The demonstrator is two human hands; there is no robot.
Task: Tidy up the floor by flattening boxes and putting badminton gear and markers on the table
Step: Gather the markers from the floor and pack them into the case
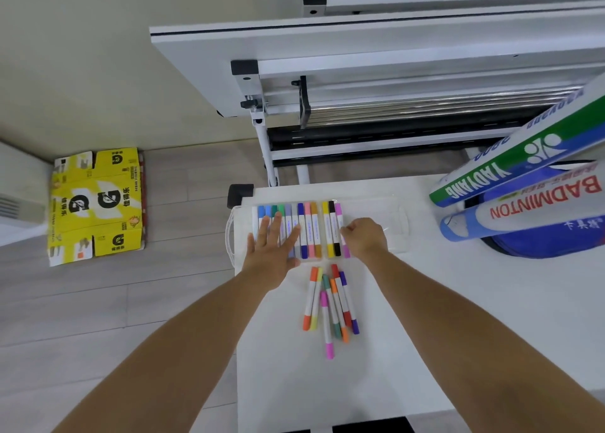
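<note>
A clear plastic marker case (386, 218) lies on the white table (409, 318), holding a row of coloured markers (312, 229). My left hand (273, 247) lies flat with straight fingers on the left markers in the row. My right hand (365, 237) has curled fingers at the pink marker (343, 233) on the row's right end. Several loose markers (332, 305) lie on the table just in front of the case. Two shuttlecock tubes (520, 167) and a blue racket bag (553, 246) sit at the table's right.
A flattened yellow cardboard box (96, 205) lies on the wooden floor at the left, against the wall. Behind the table stand white tilted desks with metal frames (360, 82). A black table corner cap (240, 193) marks the table's far left edge.
</note>
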